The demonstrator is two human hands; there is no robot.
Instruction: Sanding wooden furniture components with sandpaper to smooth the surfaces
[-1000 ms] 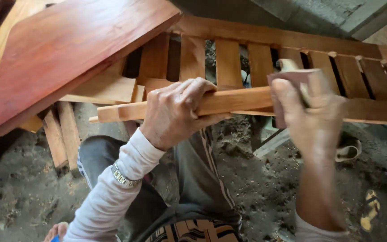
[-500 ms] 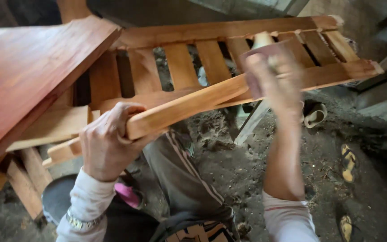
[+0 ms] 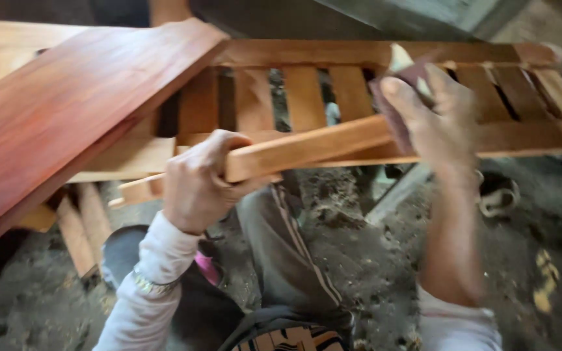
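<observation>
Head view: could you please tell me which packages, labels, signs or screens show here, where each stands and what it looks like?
None in view: no package, label, sign or screen.
What shows is bare wood: the left hand grips a wooden rail of a slatted frame, and the right hand presses a dark sanding block to it.
</observation>
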